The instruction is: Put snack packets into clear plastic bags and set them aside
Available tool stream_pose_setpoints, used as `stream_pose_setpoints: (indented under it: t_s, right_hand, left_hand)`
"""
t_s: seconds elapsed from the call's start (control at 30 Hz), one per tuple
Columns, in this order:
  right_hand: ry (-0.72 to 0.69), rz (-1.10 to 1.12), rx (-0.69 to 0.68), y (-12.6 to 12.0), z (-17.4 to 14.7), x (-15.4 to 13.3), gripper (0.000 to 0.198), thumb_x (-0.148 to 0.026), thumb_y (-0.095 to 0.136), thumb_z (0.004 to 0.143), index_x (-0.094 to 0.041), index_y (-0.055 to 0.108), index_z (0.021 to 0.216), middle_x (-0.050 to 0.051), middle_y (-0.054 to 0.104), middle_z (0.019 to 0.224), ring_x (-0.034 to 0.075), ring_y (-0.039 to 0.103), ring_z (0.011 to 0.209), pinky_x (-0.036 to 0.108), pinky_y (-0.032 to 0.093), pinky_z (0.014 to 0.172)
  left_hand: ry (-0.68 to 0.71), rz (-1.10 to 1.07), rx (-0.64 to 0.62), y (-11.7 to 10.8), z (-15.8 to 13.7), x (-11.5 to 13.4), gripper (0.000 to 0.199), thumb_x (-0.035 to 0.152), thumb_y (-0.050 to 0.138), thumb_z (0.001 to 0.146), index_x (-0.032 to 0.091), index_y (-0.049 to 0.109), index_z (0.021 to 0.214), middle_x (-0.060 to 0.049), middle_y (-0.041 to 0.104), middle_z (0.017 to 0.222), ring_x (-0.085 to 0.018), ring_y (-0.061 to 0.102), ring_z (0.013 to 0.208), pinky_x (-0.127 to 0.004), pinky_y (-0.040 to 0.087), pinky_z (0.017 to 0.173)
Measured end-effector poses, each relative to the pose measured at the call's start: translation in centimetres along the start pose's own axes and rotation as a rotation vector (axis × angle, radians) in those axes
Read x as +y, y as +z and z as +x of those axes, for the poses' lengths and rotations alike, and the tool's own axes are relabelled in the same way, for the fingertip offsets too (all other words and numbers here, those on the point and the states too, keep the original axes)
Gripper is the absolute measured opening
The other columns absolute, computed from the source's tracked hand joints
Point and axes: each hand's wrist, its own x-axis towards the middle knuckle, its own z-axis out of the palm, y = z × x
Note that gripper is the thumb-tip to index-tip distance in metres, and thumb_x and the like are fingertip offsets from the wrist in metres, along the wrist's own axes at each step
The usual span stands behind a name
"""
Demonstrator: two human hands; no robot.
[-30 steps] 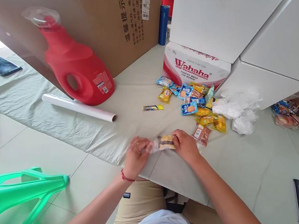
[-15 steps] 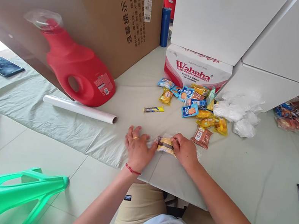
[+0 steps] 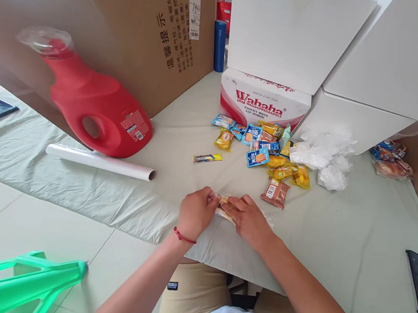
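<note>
A small yellow-and-brown snack packet (image 3: 226, 214) lies near the front edge of the cloth-covered table, with clear plastic film (image 3: 268, 218) around it and showing past my right hand. My left hand (image 3: 198, 211) is closed in a pinch on the film at the packet's left end. Across the top of the packet lies my right hand (image 3: 249, 217), its fingers pressing it down and hiding much of it. Just beyond my right hand is a brown snack packet (image 3: 275, 192). Farther back sit several blue and yellow snack packets (image 3: 269, 145) and a thin yellow-and-dark stick packet (image 3: 207, 158).
A roll of clear film (image 3: 100, 162) and a red jug (image 3: 100, 105) stand or lie to the left. Crumpled clear plastic bags (image 3: 324, 155) rest behind right, by a Wahaba-marked carton (image 3: 263, 101). Phones lie at both sides. A green stool (image 3: 9, 280) is on the floor.
My left hand has gone from spread fingers to a pinch at the packet's left end. My right fingers have shifted left over the packet. The camera view has moved slightly.
</note>
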Motion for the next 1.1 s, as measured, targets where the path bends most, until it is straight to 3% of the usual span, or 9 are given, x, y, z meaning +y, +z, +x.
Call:
stream_pose_setpoints:
  t_s: [0.2, 0.33, 0.47, 0.53, 0.63, 0.7, 0.8, 0.97, 1.1]
  right_hand:
    - [0.085, 0.292, 0.189, 0.3, -1.2, -0.1, 0.041, -0.014, 0.05, 0.1, -0.025, 0.065, 0.137, 0.009, 0.067, 0.132, 0.024, 0.06, 0.106, 0.044, 0.052, 0.094]
    - [0.284, 0.219, 0.385, 0.6, -3.0, 0.3, 0.041, -0.032, 0.058, 0.1, -0.022, 0.059, 0.14, 0.013, 0.061, 0.137, 0.031, 0.053, 0.123, 0.052, 0.045, 0.107]
    - [0.506, 0.072, 0.344, 1.0, -5.1, 1.3, 0.063, -0.041, 0.066, 0.093, -0.019, 0.048, 0.149, 0.015, 0.065, 0.123, 0.036, 0.05, 0.122, 0.056, 0.044, 0.104]
    - [0.599, 0.021, 0.275, 1.1, -5.8, 1.8, 0.053, -0.04, 0.071, 0.088, -0.019, 0.06, 0.136, 0.013, 0.067, 0.103, 0.035, 0.054, 0.111, 0.051, 0.049, 0.094]
    - [0.626, -0.043, 0.189, 1.0, -6.3, 1.8, 0.01, -0.029, 0.069, 0.087, -0.022, 0.07, 0.095, 0.009, 0.062, 0.087, 0.031, 0.055, 0.1, 0.041, 0.05, 0.081]
    - [0.592, -0.062, 0.203, 0.7, -6.3, 1.4, 0.005, -0.022, 0.067, 0.085, -0.022, 0.066, 0.08, 0.009, 0.062, 0.09, 0.029, 0.055, 0.099, 0.038, 0.05, 0.079]
    - [0.625, 0.003, 0.247, 0.0, -6.6, 0.6, 0.004, -0.018, 0.063, 0.085, -0.021, 0.065, 0.083, 0.012, 0.064, 0.102, 0.027, 0.058, 0.096, 0.038, 0.051, 0.079]
    - [0.786, 0.754, 0.248, -0.3, -7.2, -1.2, 0.024, -0.042, 0.051, 0.098, -0.024, 0.067, 0.099, 0.003, 0.068, 0.08, 0.022, 0.064, 0.073, 0.033, 0.052, 0.068]
    - [0.807, 1.44, 0.477, 0.0, -7.3, -2.4, 0.037, -0.051, 0.063, 0.089, -0.024, 0.071, 0.113, 0.007, 0.076, 0.105, 0.026, 0.07, 0.098, 0.04, 0.056, 0.087]
  left_hand:
    - [0.087, -0.369, -0.074, 1.5, -0.9, 0.1, 0.034, 0.03, 0.043, 0.095, 0.021, 0.073, 0.081, -0.001, 0.072, 0.077, -0.018, 0.067, 0.078, -0.029, 0.049, 0.076]
    - [0.119, -0.281, -0.039, 2.5, -1.0, -1.1, 0.022, 0.035, 0.06, 0.089, 0.022, 0.074, 0.1, -0.002, 0.066, 0.081, -0.02, 0.062, 0.079, -0.033, 0.051, 0.079]
    - [0.053, -0.156, 0.14, 3.6, -1.1, -1.4, 0.057, 0.043, 0.08, 0.074, 0.017, 0.065, 0.123, -0.011, 0.063, 0.103, -0.029, 0.06, 0.102, -0.046, 0.052, 0.092]
    - [0.038, -0.094, 0.165, 4.0, -1.3, -1.1, 0.054, 0.047, 0.082, 0.073, 0.019, 0.067, 0.116, -0.015, 0.062, 0.115, -0.035, 0.055, 0.116, -0.054, 0.048, 0.099]
    - [0.09, -0.073, 0.144, 4.5, -1.6, -0.2, 0.035, 0.045, 0.081, 0.074, 0.022, 0.068, 0.096, -0.016, 0.06, 0.123, -0.04, 0.048, 0.128, -0.059, 0.044, 0.103]
    - [0.11, -0.134, 0.128, 4.7, -2.0, 0.5, 0.034, 0.04, 0.081, 0.072, 0.021, 0.062, 0.094, -0.013, 0.062, 0.116, -0.035, 0.054, 0.121, -0.055, 0.048, 0.1]
    - [0.119, -0.286, 0.071, 5.2, -2.9, 1.5, 0.038, 0.032, 0.078, 0.073, 0.022, 0.052, 0.099, -0.004, 0.061, 0.094, -0.022, 0.062, 0.088, -0.04, 0.055, 0.083]
    - [0.492, -0.129, 0.297, 7.1, -5.3, 2.5, 0.024, 0.017, 0.065, 0.083, 0.022, 0.052, 0.102, -0.009, 0.062, 0.101, -0.023, 0.06, 0.092, -0.039, 0.052, 0.08]
    - [0.864, 0.113, 0.276, 8.5, -7.0, 2.6, 0.021, 0.007, 0.053, 0.089, 0.022, 0.06, 0.102, -0.01, 0.065, 0.098, -0.024, 0.057, 0.089, -0.041, 0.048, 0.079]
